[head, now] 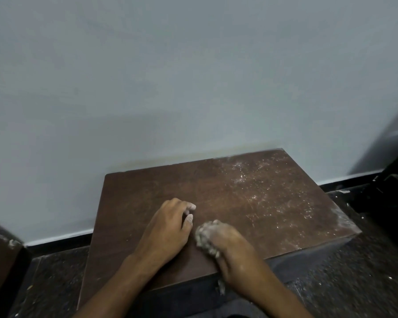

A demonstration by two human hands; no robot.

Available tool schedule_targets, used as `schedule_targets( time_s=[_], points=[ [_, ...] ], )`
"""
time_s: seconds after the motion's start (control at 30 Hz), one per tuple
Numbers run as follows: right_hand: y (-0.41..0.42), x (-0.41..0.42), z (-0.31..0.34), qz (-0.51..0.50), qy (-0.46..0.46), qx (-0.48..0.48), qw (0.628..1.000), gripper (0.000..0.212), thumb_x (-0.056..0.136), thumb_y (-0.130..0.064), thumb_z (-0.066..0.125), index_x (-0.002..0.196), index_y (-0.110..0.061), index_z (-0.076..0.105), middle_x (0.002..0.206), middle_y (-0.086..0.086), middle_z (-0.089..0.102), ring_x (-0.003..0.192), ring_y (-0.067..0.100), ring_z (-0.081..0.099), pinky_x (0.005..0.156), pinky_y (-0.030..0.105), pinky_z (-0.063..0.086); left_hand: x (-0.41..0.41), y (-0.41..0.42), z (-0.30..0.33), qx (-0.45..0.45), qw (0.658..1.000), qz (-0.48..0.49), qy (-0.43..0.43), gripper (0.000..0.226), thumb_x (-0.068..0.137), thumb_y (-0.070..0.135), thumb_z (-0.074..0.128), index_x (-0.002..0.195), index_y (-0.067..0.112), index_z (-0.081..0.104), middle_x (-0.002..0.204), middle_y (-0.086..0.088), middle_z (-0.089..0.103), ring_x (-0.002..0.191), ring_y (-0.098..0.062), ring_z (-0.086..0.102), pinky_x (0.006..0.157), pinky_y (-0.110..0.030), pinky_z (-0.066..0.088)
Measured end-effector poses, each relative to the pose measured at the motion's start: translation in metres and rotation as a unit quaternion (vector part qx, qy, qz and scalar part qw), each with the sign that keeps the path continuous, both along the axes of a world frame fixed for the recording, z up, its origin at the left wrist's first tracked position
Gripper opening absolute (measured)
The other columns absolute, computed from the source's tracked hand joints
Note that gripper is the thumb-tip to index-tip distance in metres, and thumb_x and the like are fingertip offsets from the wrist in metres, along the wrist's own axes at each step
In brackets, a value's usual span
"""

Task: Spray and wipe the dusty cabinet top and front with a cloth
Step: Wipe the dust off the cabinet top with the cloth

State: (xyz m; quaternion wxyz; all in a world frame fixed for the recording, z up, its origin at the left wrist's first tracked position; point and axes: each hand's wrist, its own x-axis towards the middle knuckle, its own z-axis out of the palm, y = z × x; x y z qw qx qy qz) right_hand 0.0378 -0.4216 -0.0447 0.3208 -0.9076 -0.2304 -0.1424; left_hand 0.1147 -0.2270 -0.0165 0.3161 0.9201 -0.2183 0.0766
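Observation:
A low brown cabinet stands against the wall, its top (251, 193) speckled with white dust toward the right and back. My left hand (168, 230) rests on the top near its middle, fingers curled and dusty at the tips, holding nothing. Just to its right, my right hand (225, 246) presses a crumpled, dust-caked grey cloth (205, 239) onto the top near the front edge. A scrap of the cloth hangs over the cabinet's dark front (308, 258). No spray bottle is in view.
A pale grey wall (193, 76) with a black skirting strip rises right behind the cabinet. Dark speckled floor (359, 271) with white debris surrounds it. Another brown piece of furniture (0, 260) pokes in at the left edge, and dark objects (395, 184) sit at the right.

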Motion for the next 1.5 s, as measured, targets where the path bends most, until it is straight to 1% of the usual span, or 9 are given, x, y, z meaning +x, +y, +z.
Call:
schedule_targets(
  time_s=[0.13,0.27,0.4,0.6,0.87,1.07,1.23,1.37,1.5],
  points=[
    [0.016,0.052,0.004,-0.088,0.02,-0.039,0.995,0.04,0.099,-0.016,0.051,0.139,-0.017,0.057,0.139,-0.002,0.059,0.134,0.013,0.048,0.119,0.035,0.034,0.016,0.009,-0.001,0.026,0.999,0.021,-0.025,0.025,0.091,0.028,0.056,0.115,0.026,0.062,0.107,0.015,0.056,0.102,-0.003,0.05,0.091,-0.025,0.046],
    [0.047,0.088,0.011,-0.026,0.019,-0.054,0.998,0.038,0.1,-0.021,0.044,0.133,-0.012,0.061,0.129,0.003,0.064,0.122,0.015,0.054,0.119,0.017,0.023,0.047,0.012,0.002,0.052,0.997,0.033,-0.041,0.031,0.088,0.015,0.053,0.118,0.018,0.063,0.112,0.004,0.059,0.103,-0.016,0.053,0.093,-0.035,0.047],
    [0.038,0.159,0.008,-0.047,0.008,-0.069,0.996,0.039,0.097,-0.018,0.046,0.129,-0.004,0.063,0.124,0.012,0.067,0.116,0.028,0.059,0.116,0.031,0.032,0.079,0.011,0.008,0.082,0.994,0.055,-0.052,0.041,0.084,0.017,0.051,0.124,0.014,0.058,0.116,-0.001,0.059,0.106,-0.023,0.053,0.094,-0.04,0.046],
    [0.033,0.24,0.013,-0.082,0.061,-0.088,0.991,0.026,0.093,-0.014,0.049,0.112,-0.004,0.064,0.11,0.015,0.064,0.102,0.035,0.058,0.095,0.045,0.047,0.109,0.016,0.015,0.077,0.994,0.059,-0.042,0.044,0.088,0.02,0.051,0.131,0.012,0.054,0.124,-0.002,0.058,0.118,-0.022,0.051,0.103,-0.037,0.041],
    [0.011,0.185,0.012,-0.011,0.029,-0.094,0.995,0.037,0.101,-0.02,0.058,0.137,-0.011,0.058,0.135,0.003,0.062,0.126,0.018,0.051,0.115,0.01,0.019,0.118,0.043,0.011,0.07,0.995,0.063,-0.025,0.039,0.093,0.021,0.053,0.132,0.017,0.054,0.125,0.004,0.056,0.119,-0.014,0.048,0.104,-0.032,0.04],
    [0.053,0.22,0.005,-0.142,0.021,-0.108,0.984,0.035,0.099,-0.019,0.043,0.124,-0.006,0.063,0.12,0.014,0.065,0.109,0.035,0.059,0.102,0.044,0.045,0.114,0.063,0.008,0.059,0.994,0.08,-0.035,0.037,0.092,0.02,0.053,0.129,0.016,0.056,0.123,0.004,0.058,0.116,-0.015,0.05,0.102,-0.033,0.042],
    [0.145,0.207,0.008,-0.042,0.005,-0.045,0.998,0.032,0.096,-0.021,0.037,0.106,-0.01,0.065,0.1,0.008,0.067,0.09,0.028,0.06,0.084,0.047,0.049,0.109,0.087,0.005,0.029,0.986,0.138,-0.089,0.032,0.089,0.021,0.045,0.114,0.013,0.063,0.11,0.001,0.064,0.104,-0.018,0.055,0.095,-0.029,0.042],
    [0.151,0.191,0.013,0.053,0.011,-0.02,0.998,0.027,0.098,-0.013,0.045,0.119,-0.011,0.063,0.117,0.006,0.065,0.108,0.024,0.058,0.104,0.037,0.043,0.113,0.099,0.007,0.015,0.985,0.154,-0.075,0.04,0.089,0.029,0.038,0.115,0.014,0.065,0.109,0.002,0.064,0.105,-0.017,0.055,0.096,-0.032,0.043],
    [0.083,0.199,0.014,-0.087,0.02,-0.051,0.995,0.034,0.104,-0.018,0.049,0.136,-0.012,0.059,0.138,0.007,0.06,0.127,0.026,0.053,0.116,0.027,0.029,0.113,0.113,0.007,0.003,0.981,0.186,-0.045,0.031,0.093,0.026,0.052,0.121,0.018,0.062,0.114,0.003,0.06,0.112,-0.016,0.051,0.099,-0.033,0.043]
  ],
)
